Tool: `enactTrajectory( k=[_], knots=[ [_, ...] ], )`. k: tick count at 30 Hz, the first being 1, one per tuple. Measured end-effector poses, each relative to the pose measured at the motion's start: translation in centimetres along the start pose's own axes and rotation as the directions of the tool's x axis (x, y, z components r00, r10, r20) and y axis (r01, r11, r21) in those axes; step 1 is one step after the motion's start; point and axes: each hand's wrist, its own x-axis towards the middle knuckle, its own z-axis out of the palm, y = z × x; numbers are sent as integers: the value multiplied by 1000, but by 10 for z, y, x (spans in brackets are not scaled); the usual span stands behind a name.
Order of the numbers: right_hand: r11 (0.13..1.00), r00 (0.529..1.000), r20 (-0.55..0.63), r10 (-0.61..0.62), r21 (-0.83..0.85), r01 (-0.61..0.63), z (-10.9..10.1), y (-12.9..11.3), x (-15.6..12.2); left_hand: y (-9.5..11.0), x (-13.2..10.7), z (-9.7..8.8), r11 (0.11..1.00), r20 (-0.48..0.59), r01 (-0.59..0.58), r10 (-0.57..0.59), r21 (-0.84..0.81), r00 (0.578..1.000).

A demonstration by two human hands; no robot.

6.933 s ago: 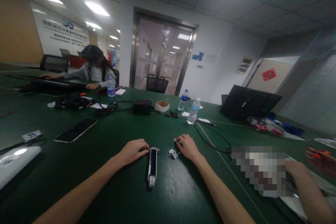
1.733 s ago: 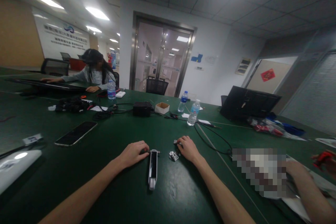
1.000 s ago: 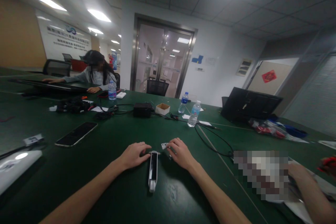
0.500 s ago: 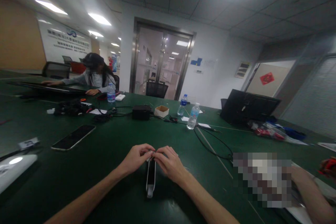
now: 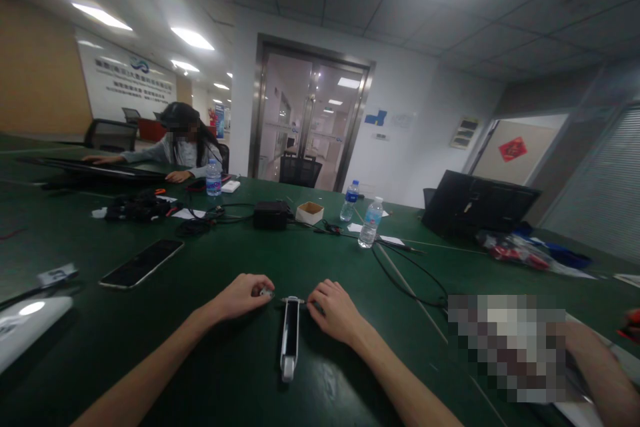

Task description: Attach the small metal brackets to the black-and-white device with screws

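A long black-and-silver device [image 5: 290, 337] lies on the green table [image 5: 225, 373], pointing away from me. A thin pin sticks out sideways at its far end. My left hand [image 5: 243, 295] rests just left of that end, with its fingers curled and pinching a small silvery part [image 5: 267, 293]. My right hand [image 5: 333, 310] rests just right of the end, fingers curled, fingertips close to the pin. I cannot make out whether anything is in the right hand.
A phone [image 5: 141, 263] and a white device [image 5: 25, 323] lie at the left. Farther back are a black box [image 5: 271, 215], a small carton [image 5: 309, 212], water bottles [image 5: 370, 222], cables [image 5: 410, 273] and a laptop [image 5: 480, 203]. A co-worker's arm [image 5: 595, 367] is at the right; a person sits at the far left.
My right hand left the small metal pieces at the right and met my left hand at the device's far end. The hands have now drawn slightly apart.
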Motion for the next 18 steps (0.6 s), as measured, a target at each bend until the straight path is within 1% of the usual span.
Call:
enactTrajectory(
  k=[2, 4, 9, 14, 18],
  knots=[
    [1000, 1000, 23, 10, 4, -10, -2, -2, 0, 3, -1, 0, 1000, 36, -18, 19, -14, 999],
    [1000, 999, 34, 20, 9, -20, -4, -3, 0, 6, -2, 0, 1000, 50, -19, 20, -23, 999],
    [999, 998, 43, 45, 20, -46, -2, -1, 1, 7, -2, 2, 998, 53, -13, 16, -57, 998],
    [999, 999, 27, 28, 23, -29, 5, 4, 2, 11, -3, 4, 997, 50, 0, 4, -82, 999],
    [999, 1000, 17, 18, 35, -18, 8, 4, 2, 13, -3, 6, 991, 55, -7, 15, -133, 998]
  ],
)
